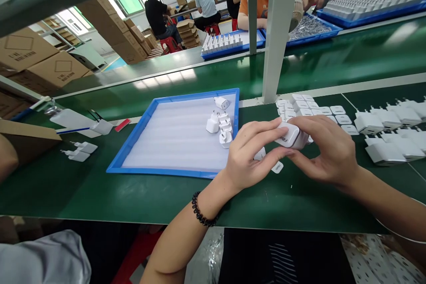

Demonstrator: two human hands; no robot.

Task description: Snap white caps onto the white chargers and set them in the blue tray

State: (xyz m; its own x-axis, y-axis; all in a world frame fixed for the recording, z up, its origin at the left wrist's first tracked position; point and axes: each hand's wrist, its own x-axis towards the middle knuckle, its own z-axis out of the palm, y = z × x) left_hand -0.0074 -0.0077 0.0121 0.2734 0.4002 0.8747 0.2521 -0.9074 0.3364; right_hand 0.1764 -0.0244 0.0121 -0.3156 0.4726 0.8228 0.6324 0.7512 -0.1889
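In front of me a white charger (298, 141) is held between both hands, its rounded, printed end face (287, 135) turned toward the left. My left hand (253, 153) grips it from the left, thumb below and fingers above. From the right, my right hand (328, 148) is closed round its body; the prongs cannot be seen. Below my left hand a loose white printed cap (277, 167) lies on the green bench. More white caps (301, 105) lie grouped behind my hands. Several white plug chargers (388, 153) stand in rows to the right.
Left of my hands a blue-rimmed tray (133, 171) carries several white chargers (223, 126). Farther left are two chargers (80, 151), a white bottle (71, 122) and a red strip (122, 125). A metal post (274, 40) rises behind the caps. A person in orange (248, 6) sits across the bench.
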